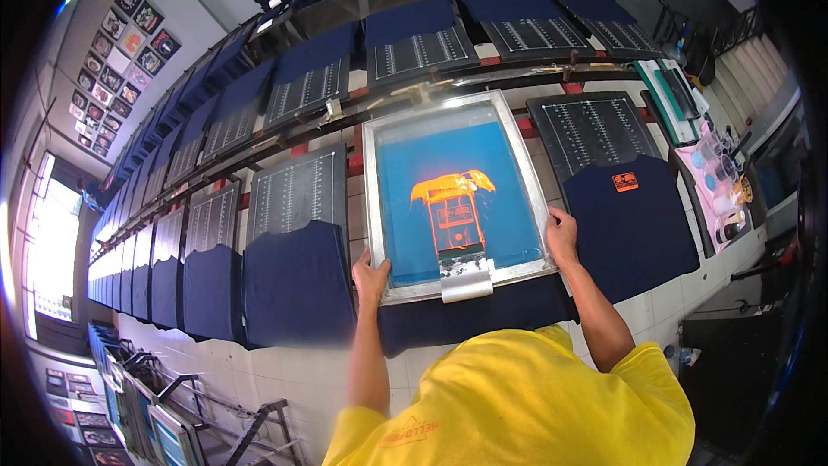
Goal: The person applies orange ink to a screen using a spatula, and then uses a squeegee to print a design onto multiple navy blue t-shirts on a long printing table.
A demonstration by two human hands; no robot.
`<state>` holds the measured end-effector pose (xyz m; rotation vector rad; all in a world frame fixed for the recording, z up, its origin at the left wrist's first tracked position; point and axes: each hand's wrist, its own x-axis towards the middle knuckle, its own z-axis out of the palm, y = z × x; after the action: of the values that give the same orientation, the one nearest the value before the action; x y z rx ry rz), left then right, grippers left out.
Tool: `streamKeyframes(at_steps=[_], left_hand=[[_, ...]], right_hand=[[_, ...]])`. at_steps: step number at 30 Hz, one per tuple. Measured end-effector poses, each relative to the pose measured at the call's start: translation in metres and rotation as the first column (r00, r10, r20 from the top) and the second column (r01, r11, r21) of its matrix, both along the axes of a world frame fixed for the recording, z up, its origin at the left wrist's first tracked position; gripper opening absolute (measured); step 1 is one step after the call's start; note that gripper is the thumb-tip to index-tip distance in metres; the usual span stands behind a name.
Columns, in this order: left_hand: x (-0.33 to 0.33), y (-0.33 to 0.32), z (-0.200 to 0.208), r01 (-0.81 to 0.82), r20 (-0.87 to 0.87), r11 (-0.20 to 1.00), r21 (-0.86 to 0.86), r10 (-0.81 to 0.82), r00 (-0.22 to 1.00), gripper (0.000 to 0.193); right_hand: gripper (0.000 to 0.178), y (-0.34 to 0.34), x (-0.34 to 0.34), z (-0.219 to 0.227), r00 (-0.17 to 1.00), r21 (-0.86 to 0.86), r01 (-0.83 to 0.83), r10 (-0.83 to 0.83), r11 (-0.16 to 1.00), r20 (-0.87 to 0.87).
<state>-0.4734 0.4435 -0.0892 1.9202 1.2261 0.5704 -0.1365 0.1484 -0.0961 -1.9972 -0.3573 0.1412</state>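
Observation:
A silk-screen frame (373, 198) with a silvery rim and blue mesh lies over a board that carries a navy T-shirt (517, 304). My left hand (371, 276) grips the frame's near left side, and my right hand (561, 237) grips its right side. Bright orange ink (453, 184) is smeared across the middle of the mesh, above a small printed design. A metal-handled squeegee (467, 283) rests at the near end of the mesh, overlapping the rim. Neither hand touches it.
To the right, another navy T-shirt (634, 216) with a small orange print lies on a board. Rows of shirt-covered boards run left, with a metal rail (397, 103) behind the frame. Cups and bottles (720, 173) stand on a side surface. Spare screens (164, 431) stand at lower left.

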Motion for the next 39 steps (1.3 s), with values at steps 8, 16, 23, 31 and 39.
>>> streamKeyframes(at_steps=[8, 16, 23, 31, 39], left_hand=[[0.003, -0.006, 0.016, 0.011, 0.034, 0.999, 0.030, -0.012, 0.999, 0.045], [-0.001, -0.001, 0.003, 0.018, 0.067, 1.000, 0.016, -0.019, 0.998, 0.044], [0.003, -0.004, 0.006, 0.036, 0.062, 0.997, -0.062, -0.032, 0.998, 0.047], [-0.019, -0.003, -0.022, -0.046, -0.050, 0.965, 0.260, 0.061, 0.997, 0.062], [-0.047, -0.124, 0.035, -0.291, 0.256, 0.956, -0.034, 0.289, 0.922, 0.019]], right_hand=[[0.030, 0.003, -0.005, 0.002, 0.999, 0.003, 0.022, -0.022, 1.000, 0.029], [0.030, 0.004, 0.001, -0.013, 0.996, -0.036, 0.012, -0.008, 0.999, 0.090], [0.028, 0.007, -0.003, -0.008, 0.994, -0.040, 0.023, -0.019, 0.999, 0.108], [0.033, 0.001, -0.014, 0.040, 0.884, -0.289, -0.212, 0.309, 0.933, 0.349], [0.060, 0.001, -0.116, 0.084, 0.213, -0.517, -0.763, 0.907, 0.387, 0.364]])
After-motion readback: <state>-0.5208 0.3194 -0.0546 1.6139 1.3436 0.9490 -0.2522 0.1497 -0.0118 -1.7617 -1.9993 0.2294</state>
